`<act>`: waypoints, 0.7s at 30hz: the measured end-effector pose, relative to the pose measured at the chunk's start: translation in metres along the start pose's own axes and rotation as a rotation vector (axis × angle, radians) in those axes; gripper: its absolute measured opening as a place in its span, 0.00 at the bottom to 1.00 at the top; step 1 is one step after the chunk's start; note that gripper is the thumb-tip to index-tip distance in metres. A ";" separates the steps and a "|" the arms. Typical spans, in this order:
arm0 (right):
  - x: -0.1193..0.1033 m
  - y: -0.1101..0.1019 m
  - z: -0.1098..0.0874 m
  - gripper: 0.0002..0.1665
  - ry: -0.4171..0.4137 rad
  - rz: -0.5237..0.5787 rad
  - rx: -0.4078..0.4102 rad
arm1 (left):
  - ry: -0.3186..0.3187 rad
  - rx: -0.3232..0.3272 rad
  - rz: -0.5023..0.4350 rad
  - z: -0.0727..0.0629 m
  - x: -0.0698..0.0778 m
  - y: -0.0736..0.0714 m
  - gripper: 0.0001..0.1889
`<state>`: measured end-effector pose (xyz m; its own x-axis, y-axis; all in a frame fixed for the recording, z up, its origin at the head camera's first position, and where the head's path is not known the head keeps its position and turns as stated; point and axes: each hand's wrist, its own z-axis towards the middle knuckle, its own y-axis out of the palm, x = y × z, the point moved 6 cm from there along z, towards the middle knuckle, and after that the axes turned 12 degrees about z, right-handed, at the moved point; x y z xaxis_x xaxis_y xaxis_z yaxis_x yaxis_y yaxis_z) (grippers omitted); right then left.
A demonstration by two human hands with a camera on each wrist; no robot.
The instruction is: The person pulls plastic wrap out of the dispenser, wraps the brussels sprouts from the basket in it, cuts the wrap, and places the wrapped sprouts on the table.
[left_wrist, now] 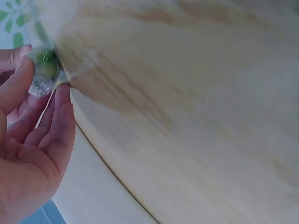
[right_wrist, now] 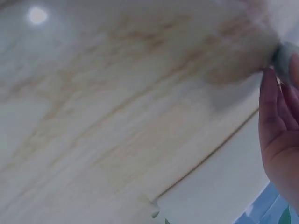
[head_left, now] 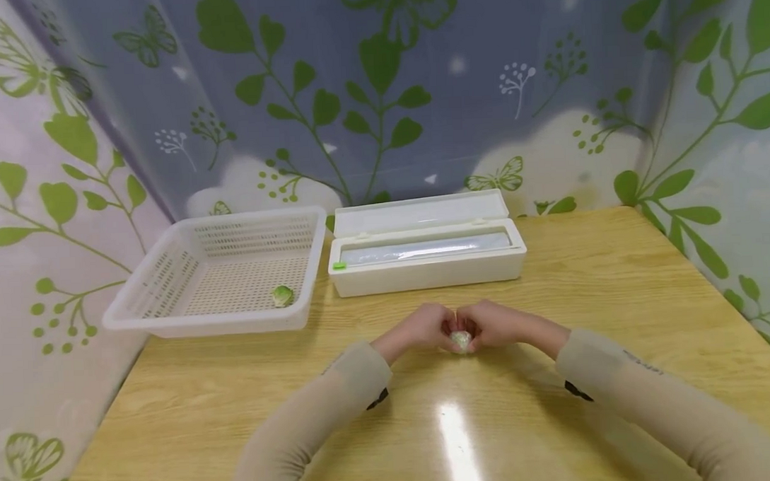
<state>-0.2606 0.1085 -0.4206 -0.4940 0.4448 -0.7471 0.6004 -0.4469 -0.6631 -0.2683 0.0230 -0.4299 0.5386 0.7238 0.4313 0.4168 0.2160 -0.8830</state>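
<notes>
A small green Brussels sprout (head_left: 461, 341) wrapped in clear cling film sits between both hands, low over the middle of the table. My left hand (head_left: 429, 327) pinches it from the left, and my right hand (head_left: 495, 323) holds it from the right, fingertips meeting behind it. In the left wrist view the film looks crinkled and shiny around the sprout (left_wrist: 45, 70), with the thumb against its near side. Only part of the wrapped sprout (right_wrist: 282, 63) shows at the edge of the right wrist view, beside the curled fingers (right_wrist: 269, 100).
Behind the hands stands a white cling film dispenser (head_left: 431, 273) with its lid (head_left: 422, 214) raised and a film roll (head_left: 426, 249) inside. At its left is a white plastic basket (head_left: 216, 323) holding one bare Brussels sprout (head_left: 282, 296). Patterned curtains border the wooden table (head_left: 616, 289).
</notes>
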 end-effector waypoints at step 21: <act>0.021 -0.011 0.007 0.11 0.187 0.362 0.151 | -0.048 0.112 -0.119 -0.003 -0.018 -0.021 0.04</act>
<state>-0.2816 0.1177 -0.4298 -0.1375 0.3652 -0.9207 0.6083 -0.7025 -0.3695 -0.2845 0.0030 -0.4185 0.4531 0.7187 0.5274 0.3898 0.3723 -0.8422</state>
